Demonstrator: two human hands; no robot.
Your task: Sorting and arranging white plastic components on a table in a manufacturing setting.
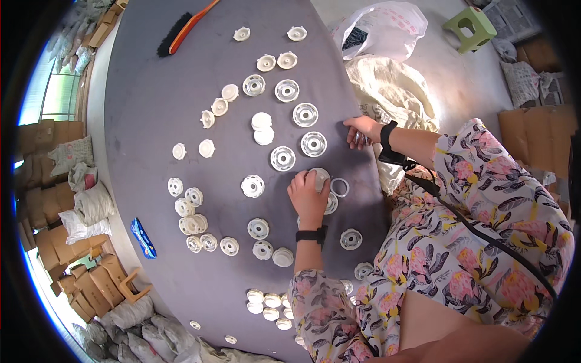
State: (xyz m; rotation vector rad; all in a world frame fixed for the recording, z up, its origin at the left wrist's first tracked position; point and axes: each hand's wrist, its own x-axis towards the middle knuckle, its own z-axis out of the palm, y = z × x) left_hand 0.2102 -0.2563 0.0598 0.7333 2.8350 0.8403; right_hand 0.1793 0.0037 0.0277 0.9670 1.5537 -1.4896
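Note:
My left hand (307, 195) lies on the grey table (151, 109), its fingers closed over a white round plastic cap (320, 177). A thin white ring (340, 187) lies just to the right of it, and another round part (331, 204) peeks out beside my palm. My right hand (361, 131) rests at the table's right edge with its fingers curled; what they enclose is hidden. Both wrists wear black bands. Several white and clear round discs (282, 158) are scattered on the table around my hands.
A brush with an orange handle (183, 29) lies at the table's far end. A blue packet (143, 237) sits on the left rim. A cream sack (393, 91), white plastic bag (384, 27) and green stool (469, 25) stand beyond the right edge. Cardboard boxes (91, 284) line the left.

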